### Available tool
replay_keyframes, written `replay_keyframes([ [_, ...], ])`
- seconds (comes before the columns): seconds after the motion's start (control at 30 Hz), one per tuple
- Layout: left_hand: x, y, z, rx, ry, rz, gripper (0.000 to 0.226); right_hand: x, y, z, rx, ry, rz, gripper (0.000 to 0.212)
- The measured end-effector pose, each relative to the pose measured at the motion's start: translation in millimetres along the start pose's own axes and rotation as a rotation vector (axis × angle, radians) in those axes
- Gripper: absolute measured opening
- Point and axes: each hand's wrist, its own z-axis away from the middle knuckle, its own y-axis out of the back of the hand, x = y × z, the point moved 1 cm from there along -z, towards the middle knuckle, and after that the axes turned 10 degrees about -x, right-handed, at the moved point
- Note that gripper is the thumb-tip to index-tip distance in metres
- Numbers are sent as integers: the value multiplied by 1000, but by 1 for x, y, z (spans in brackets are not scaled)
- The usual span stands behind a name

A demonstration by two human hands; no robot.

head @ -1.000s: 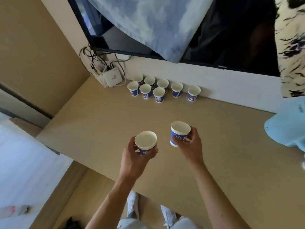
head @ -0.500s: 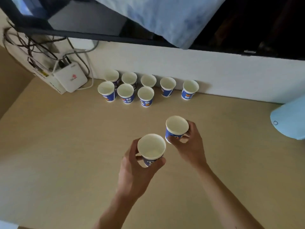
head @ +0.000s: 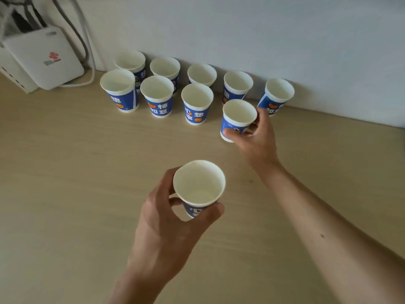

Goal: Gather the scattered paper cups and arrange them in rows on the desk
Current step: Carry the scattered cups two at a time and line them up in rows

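Eight paper cups (head: pixel 197 102) stand upright in two rows at twelve o'clock on the worktop (head: pixel 65 172), against the wall. The right hand (head: pixel 256 137) pinches a ninth cup (head: pixel 237 119) at one o'clock, just right of the front row. The left hand (head: pixel 166 218) wraps fingers and thumb round another cup (head: pixel 198 187) at six o'clock. A white router (head: pixel 43 60) sits at ten o'clock.

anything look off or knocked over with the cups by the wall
Nothing is tipped or spilled; all the cups stand upright and look empty. The one oddity is the rightmost back-row cup, set apart from its neighbour by a wider gap than the rest. The right hand is holding another cup near that gap.
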Motion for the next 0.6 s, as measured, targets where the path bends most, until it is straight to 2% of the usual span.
replay_keyframes([
  [0.6,-11,-5,-21,-43,-21,80,66,18,-10,-29,48,82,33,60],
])
